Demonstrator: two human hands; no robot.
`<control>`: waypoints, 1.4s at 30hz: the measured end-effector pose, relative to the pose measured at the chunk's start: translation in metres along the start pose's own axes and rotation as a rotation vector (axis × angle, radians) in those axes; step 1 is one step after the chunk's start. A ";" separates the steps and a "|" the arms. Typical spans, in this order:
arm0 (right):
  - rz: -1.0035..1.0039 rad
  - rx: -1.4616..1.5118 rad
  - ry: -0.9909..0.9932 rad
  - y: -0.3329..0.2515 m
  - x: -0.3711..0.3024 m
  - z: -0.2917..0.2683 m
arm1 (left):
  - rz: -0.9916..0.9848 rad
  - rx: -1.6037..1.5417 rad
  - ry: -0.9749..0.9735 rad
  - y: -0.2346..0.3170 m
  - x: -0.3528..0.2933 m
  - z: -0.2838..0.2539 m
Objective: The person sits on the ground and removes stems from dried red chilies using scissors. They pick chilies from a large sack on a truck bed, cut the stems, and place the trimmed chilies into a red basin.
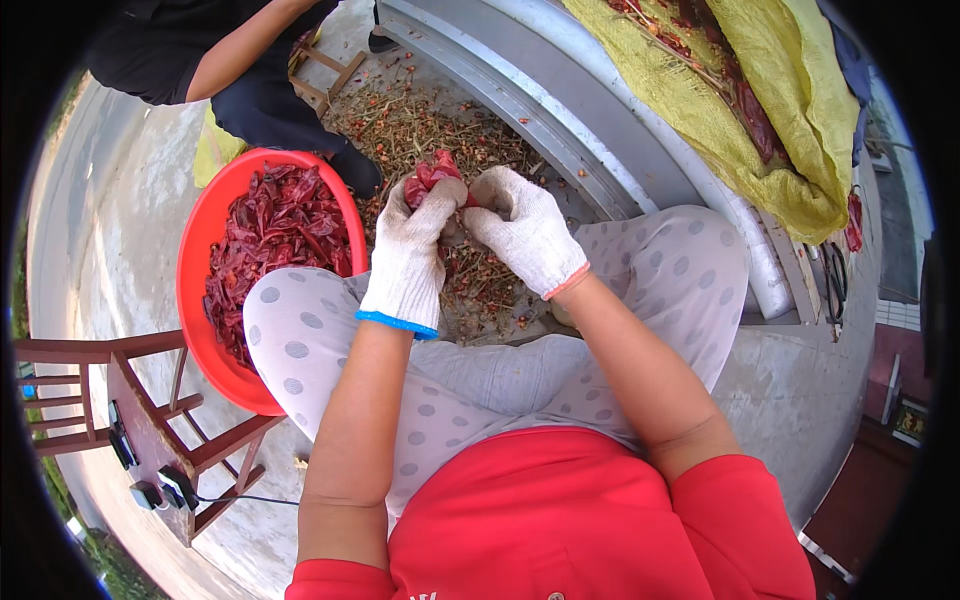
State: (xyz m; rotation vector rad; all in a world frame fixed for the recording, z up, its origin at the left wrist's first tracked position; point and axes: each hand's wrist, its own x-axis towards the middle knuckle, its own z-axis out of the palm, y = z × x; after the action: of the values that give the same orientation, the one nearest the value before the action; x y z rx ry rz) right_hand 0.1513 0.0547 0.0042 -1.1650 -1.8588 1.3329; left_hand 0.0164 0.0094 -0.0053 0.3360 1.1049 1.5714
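My left hand (405,260), in a white knit glove with a blue cuff, is closed around a small bunch of dried red chili peppers (432,176). Beside it, my right hand (528,232) wears a matching glove with an orange cuff. Its thumb and fingertips pinch together at the near side of the peppers, where a bit of red shows; the exact grip is partly hidden. To the left, a round red plastic basin (190,255) holds a heap of dried red chili peppers (275,225).
Stems and pepper scraps (440,115) litter the ground beyond my hands. A yellow woven sack (700,90) with more peppers lies over a grey metal ledge (560,100) at right. Another person (240,70) sits far left. A wooden chair (150,420) with cabled devices stands near left.
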 end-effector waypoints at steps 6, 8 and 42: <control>-0.197 -0.445 0.097 -0.017 -0.036 0.011 | -0.012 0.004 -0.186 0.003 -0.025 -0.004; -0.222 -0.475 0.099 -0.014 -0.041 0.013 | -0.031 -0.022 -0.173 0.002 -0.028 -0.001; 0.367 0.997 -0.004 -0.050 -0.032 -0.033 | -0.148 0.138 -0.174 0.018 -0.052 0.033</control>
State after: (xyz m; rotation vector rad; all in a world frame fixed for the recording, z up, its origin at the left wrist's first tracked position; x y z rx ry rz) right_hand 0.1769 0.0346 0.0634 -0.9298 -0.7378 2.0849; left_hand 0.0459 -0.0201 0.0437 0.4643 1.0794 1.3135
